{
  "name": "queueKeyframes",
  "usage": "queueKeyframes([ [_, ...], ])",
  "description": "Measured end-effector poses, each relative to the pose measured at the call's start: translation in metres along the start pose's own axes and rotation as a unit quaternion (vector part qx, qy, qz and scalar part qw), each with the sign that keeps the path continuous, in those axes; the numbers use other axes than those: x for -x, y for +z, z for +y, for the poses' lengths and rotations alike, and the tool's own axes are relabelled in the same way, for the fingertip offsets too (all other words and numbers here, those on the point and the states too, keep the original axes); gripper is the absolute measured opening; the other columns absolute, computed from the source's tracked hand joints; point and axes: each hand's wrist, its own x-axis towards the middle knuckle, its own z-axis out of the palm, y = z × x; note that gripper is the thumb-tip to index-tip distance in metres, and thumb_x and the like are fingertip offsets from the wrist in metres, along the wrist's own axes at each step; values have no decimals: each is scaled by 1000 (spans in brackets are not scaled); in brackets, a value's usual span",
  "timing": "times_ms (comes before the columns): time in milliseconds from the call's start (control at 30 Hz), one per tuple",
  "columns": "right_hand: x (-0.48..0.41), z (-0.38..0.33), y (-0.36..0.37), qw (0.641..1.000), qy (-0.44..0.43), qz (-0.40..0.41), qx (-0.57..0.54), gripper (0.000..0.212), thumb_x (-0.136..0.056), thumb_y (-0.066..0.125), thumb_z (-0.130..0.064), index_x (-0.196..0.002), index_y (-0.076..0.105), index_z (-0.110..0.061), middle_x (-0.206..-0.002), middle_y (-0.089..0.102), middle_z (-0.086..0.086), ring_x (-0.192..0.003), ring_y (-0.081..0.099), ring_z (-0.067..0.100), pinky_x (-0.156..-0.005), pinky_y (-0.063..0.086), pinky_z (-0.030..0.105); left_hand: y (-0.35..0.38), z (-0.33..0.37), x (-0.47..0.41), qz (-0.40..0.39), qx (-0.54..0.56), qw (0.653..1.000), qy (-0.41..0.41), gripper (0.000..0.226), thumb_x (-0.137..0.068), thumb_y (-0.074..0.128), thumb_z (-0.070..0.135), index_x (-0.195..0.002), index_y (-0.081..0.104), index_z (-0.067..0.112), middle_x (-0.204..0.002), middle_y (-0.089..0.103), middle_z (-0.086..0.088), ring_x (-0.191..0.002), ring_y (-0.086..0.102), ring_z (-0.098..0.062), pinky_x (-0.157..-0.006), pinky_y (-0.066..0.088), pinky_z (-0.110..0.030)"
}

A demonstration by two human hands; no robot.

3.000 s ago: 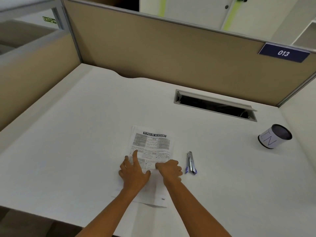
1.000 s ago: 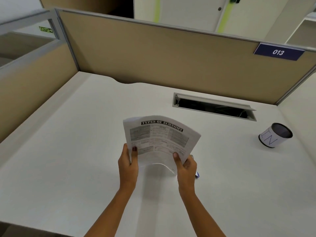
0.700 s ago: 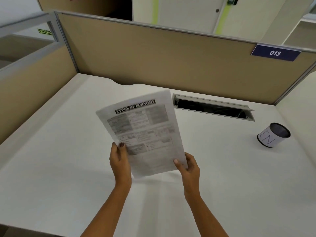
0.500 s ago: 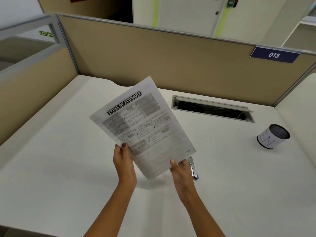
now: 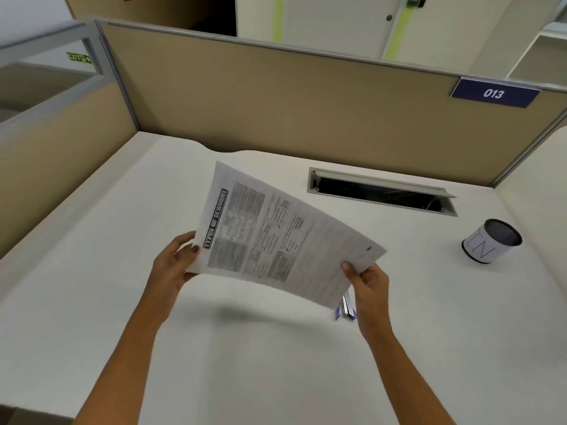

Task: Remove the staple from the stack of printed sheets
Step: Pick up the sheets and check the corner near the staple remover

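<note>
The stack of printed sheets [image 5: 276, 237] is held up above the white desk [image 5: 122, 210], turned sideways so its black title runs along the left edge. My left hand [image 5: 171, 265] pinches that title end, thumb on top. My right hand [image 5: 368, 286] pinches the sheets' lower right edge. The staple itself is too small to make out. A metal staple remover with purple tips [image 5: 345, 308] lies on the desk, mostly hidden behind the sheets and my right hand.
A white cylindrical cup with a dark inside [image 5: 491, 240] stands at the right. An open cable slot [image 5: 380, 191] is set into the desk at the back. Tan partition walls [image 5: 276, 102] close off the back and left.
The sheets were lifted off the desk and rotated counter-clockwise, so the title end now points left. My hands have spread further apart along the sheets.
</note>
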Motion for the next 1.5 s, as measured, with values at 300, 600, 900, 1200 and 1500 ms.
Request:
queueKeyframes([
  [300,-7,18,13,1000,5,-15,0,11,-90,63,-4,-89,67,-14,-87,71,4,-82,67,17,-70,55,23,20,-18,-6,78,-147,985,36,27,-93,56,15,-109,61,37,-102,68,22,-93,65,6,-77,50,-14],
  [600,1,47,14,996,86,-17,-3,9,-85,70,-17,-92,70,-23,-90,76,-3,-86,72,18,-70,58,26,29,-51,6,120,-113,986,-2,23,-93,56,15,-109,63,31,-100,69,18,-92,65,5,-78,50,-17],
  [900,2,54,13,995,100,-16,15,6,-87,69,-13,-91,70,-18,-91,74,3,-93,68,30,-78,57,35,26,-57,8,109,-106,988,-1,30,-94,54,15,-122,58,24,-109,67,13,-98,63,4,-77,50,-10],
  [1200,7,60,12,994,99,1,42,8,-88,68,-13,-90,66,-20,-90,70,4,-86,65,23,-71,54,27,33,-69,5,106,-102,989,-9,31,-94,55,16,-125,57,21,-112,66,7,-103,63,-6,-80,52,-15],
  [1500,8,67,6,991,111,12,70,5,-90,68,-17,-90,66,-12,-85,70,8,-77,63,21,-59,52,29,33,-76,8,112,-108,988,-16,31,-93,57,14,-123,55,24,-110,65,11,-101,63,0,-78,52,-13],
])
